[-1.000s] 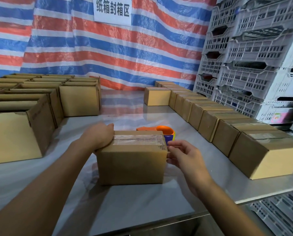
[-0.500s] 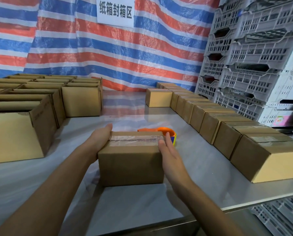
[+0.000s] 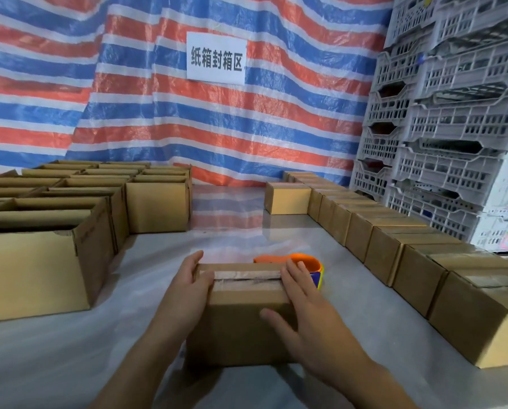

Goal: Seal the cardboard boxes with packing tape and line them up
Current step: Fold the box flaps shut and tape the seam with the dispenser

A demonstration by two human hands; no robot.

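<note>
Standing midway on the grey metal table point(image 3: 232, 240), the small brown taped cardboard box point(image 3: 241, 329) is only squeezed between the flat-fingered left hand point(image 3: 192, 286) and right hand point(image 3: 308, 308), not clasped, so it may be let slip when lifted.

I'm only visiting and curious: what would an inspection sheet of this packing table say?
Surface: shiny grey table, reflecting the striped tarp.
Job's things: taped box at near centre; sealed boxes in a row along the right; open boxes grouped on the left; orange tape dispenser behind the taped box.
Clutter: nothing seen.
Hands: left hand flat against the box's left end; right hand flat over its right top edge, thumb on the front.
Cables: nothing seen.
Surroundings: striped tarp with a white sign behind; grey plastic crates stacked at right.
</note>
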